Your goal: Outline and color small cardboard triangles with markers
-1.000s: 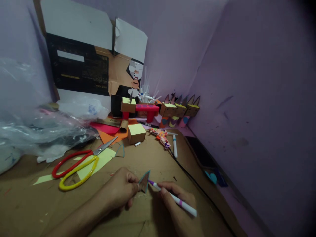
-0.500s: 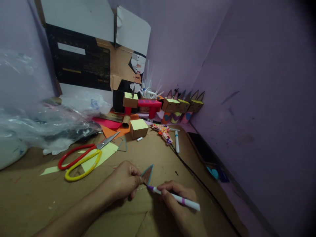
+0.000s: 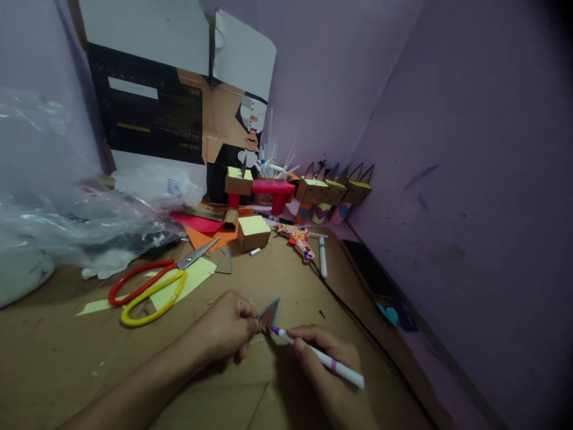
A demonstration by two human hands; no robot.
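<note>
head view: at 6 o'clock a small blue-edged cardboard triangle (image 3: 269,315) is pinched at its 8 o'clock corner by the left hand (image 3: 226,325). a marker (image 3: 320,357) is gripped in the right hand (image 3: 324,373), tip touching the triangle's lower edge. the piece is judged light, thin and bendable, best held flat by one corner. scissors (image 3: 150,286) lie at 10 o'clock.

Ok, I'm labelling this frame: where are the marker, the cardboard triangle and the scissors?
marker (image 3: 344,373), head view, on the white barrel.
cardboard triangle (image 3: 270,315), head view, on its brown face.
scissors (image 3: 185,263), head view, blade near the pivot.
</note>
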